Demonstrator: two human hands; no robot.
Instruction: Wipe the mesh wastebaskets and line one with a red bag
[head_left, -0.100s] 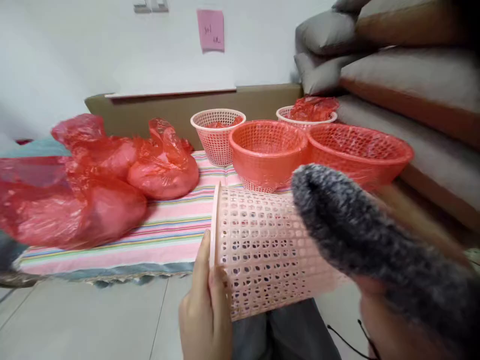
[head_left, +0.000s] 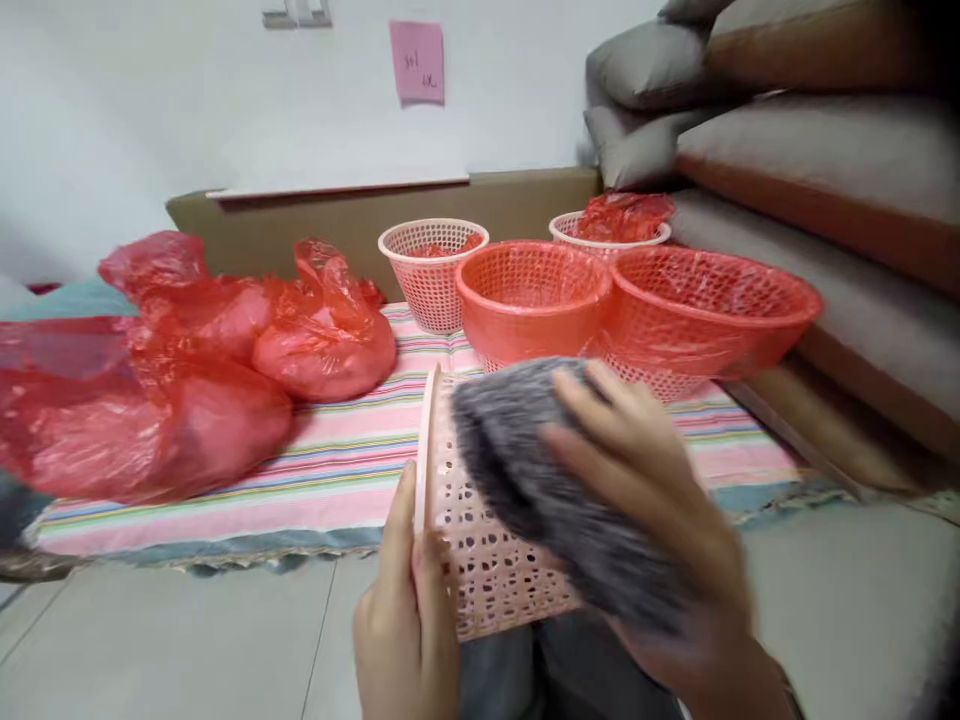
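Observation:
A pale pink perforated plastic basket (head_left: 480, 560) lies on its side above my lap, its rim facing left. My left hand (head_left: 409, 610) grips that rim, thumb outside and fingers reaching inside. In my right hand (head_left: 660, 500) is a dark grey fuzzy cloth (head_left: 540, 450), pressed by my fingers against or just over the basket's upper side. The right hand and cloth are smeared by motion. Much of the basket's right part is hidden behind them.
On a striped cloth (head_left: 360, 440) stand red baskets (head_left: 532, 325) (head_left: 712, 320), a pink basket (head_left: 435, 285) and another pink basket (head_left: 611, 240) holding red plastic. Filled red bags (head_left: 322, 350) lie left. Grey cushions (head_left: 810, 150) are piled at right. A pink note (head_left: 417, 62) hangs on the wall.
My right hand has swung left with the grey cloth, from the right side onto the basket's upper side. The left hand and the basket have hardly moved.

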